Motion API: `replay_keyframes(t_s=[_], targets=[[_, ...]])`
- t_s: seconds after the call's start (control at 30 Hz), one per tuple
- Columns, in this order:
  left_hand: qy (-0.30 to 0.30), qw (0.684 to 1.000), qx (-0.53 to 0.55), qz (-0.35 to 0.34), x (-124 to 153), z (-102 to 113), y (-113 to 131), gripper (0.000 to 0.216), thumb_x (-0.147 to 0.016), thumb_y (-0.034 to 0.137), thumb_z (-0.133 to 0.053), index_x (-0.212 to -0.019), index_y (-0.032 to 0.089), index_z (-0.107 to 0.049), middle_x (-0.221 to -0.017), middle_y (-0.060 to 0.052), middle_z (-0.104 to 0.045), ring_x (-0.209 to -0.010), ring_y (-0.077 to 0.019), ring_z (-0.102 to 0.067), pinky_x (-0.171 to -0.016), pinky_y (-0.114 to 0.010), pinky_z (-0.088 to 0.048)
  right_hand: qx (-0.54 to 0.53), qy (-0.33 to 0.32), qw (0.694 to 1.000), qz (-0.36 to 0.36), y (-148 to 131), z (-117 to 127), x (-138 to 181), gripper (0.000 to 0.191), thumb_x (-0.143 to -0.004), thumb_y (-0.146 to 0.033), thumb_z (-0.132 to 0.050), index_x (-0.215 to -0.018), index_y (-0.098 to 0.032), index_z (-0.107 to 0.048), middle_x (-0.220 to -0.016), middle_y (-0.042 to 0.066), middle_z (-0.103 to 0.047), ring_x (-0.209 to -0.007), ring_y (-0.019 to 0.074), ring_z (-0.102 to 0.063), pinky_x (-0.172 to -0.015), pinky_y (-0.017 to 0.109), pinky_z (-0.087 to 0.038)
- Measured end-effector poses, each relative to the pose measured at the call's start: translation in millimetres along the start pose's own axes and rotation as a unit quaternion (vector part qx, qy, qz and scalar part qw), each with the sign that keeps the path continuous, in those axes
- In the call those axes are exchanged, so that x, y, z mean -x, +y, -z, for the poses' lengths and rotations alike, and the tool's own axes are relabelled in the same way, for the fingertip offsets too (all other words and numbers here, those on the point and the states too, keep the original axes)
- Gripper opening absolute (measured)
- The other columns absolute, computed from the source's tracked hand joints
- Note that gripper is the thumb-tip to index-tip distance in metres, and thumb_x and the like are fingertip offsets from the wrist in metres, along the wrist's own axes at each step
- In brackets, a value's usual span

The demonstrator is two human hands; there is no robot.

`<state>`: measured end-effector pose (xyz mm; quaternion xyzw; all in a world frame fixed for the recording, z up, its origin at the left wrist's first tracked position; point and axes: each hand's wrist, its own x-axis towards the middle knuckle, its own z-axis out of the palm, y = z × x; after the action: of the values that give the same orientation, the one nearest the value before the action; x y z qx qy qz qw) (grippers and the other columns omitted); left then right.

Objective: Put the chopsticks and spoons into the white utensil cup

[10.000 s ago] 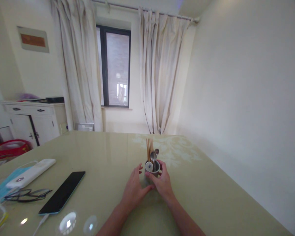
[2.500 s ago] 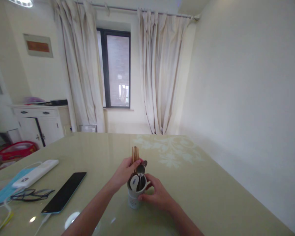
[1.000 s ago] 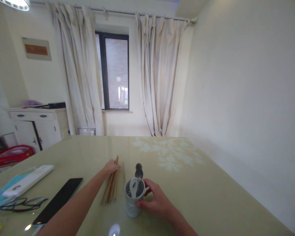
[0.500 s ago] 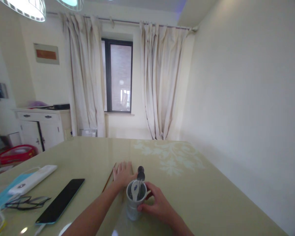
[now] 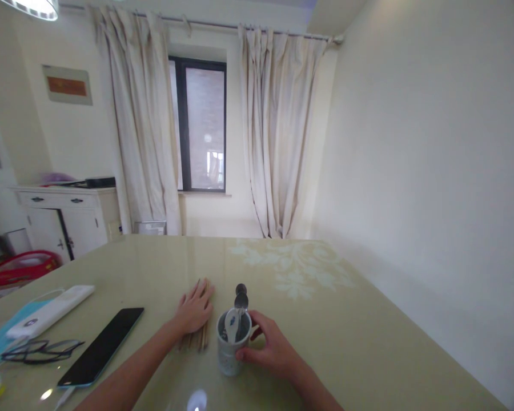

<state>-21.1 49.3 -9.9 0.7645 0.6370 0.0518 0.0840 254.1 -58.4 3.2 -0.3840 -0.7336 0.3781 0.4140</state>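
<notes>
Left hand: lay flat, palm down, fingers spread and extended, pressing on the chopsticks; nothing clasped.
Right hand: curled round the right side of the cup, fingers closed on its wall, holding it upright on the table.
Chopsticks: bundle lay flat on the table, lower centre of frame, just left of the cup. Long axis ran near-to-far, the far ends leaning slightly right. Ends showed past the fingertips and below the heel of the hand.
Cup contents: a metal spoon and a white spoon, bowls up, above the rim.
Nearer hand: the left, already on the bundle; the cup stood between the bundle and the right hand.
Open room: bare tabletop beyond and to the right of the cup, with the right table edge well apart.
Left side: phone at lower left, well apart from the bundle. Glasses and a white remote lay farther toward the left edge.
</notes>
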Motion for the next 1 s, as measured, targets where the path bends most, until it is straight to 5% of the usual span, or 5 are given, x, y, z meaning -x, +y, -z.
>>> replay_keyframes(t_s=[0.17, 0.5, 0.67, 0.8, 1.0], targets=[[0.026, 0.995, 0.033, -0.087, 7, -2, -23, 0.068, -0.101, 0.030, -0.035, -0.164, 0.006, -0.041, -0.176, -0.018, -0.023, -0.166, -0.0292, -0.020, -0.135, -0.045, -0.020, -0.008, 0.004, 1.000, 0.008, 5, 0, 1, 0.078, -0.072, -0.056, -0.093, -0.139, -0.024, -0.070, -0.131, 0.015, -0.074, -0.110, 0.0345, -0.070, -0.090, 0.045, -0.060], [0.083, 0.979, 0.044, -0.182, 26, -32, -54, 0.062, -0.109, 0.042, -0.032, -0.160, 0.013, -0.049, -0.171, -0.017, -0.038, -0.159, -0.0302, -0.038, -0.130, -0.050, -0.035, 0.003, 0.003, 1.000, 0.019, 8, -1, 1, 0.080, -0.072, -0.062, -0.092, -0.139, -0.024, -0.070, -0.133, 0.015, -0.073, -0.111, 0.0344, -0.070, -0.090, 0.043, -0.059], [0.120, 0.966, 0.185, -0.138, 37, 14, -9, 0.066, -0.106, 0.059, -0.039, -0.157, 0.021, -0.054, -0.169, -0.012, -0.044, -0.160, -0.0319, -0.037, -0.132, -0.056, -0.029, -0.006, -0.001, 1.000, 0.026, 4, -1, 2, 0.076, -0.074, -0.061, -0.091, -0.138, -0.024, -0.070, -0.136, 0.015, -0.073, -0.114, 0.0355, -0.070, -0.091, 0.044, -0.060], [0.052, 0.888, 0.432, -0.145, 56, 62, 52, 0.064, -0.103, 0.064, -0.044, -0.150, 0.025, -0.061, -0.155, -0.010, -0.064, -0.143, -0.0281, -0.060, -0.120, -0.044, -0.048, -0.004, -0.004, 1.000, 0.027, 3, -1, 2, 0.075, -0.076, -0.059, -0.090, -0.140, -0.024, -0.069, -0.137, 0.015, -0.072, -0.114, 0.0354, -0.070, -0.092, 0.045, -0.060], [0.028, 0.883, 0.428, -0.189, 60, 79, 92, 0.034, -0.089, 0.043, -0.067, -0.108, 0.018, -0.078, -0.104, -0.010, -0.084, -0.101, -0.0266, -0.078, -0.085, -0.034, -0.058, -0.008, 0.002, 1.000, 0.023, 3, -1, 1, 0.074, -0.073, -0.056, -0.093, -0.136, -0.023, -0.072, -0.131, 0.014, -0.075, -0.109, 0.0352, -0.071, -0.088, 0.044, -0.061]])
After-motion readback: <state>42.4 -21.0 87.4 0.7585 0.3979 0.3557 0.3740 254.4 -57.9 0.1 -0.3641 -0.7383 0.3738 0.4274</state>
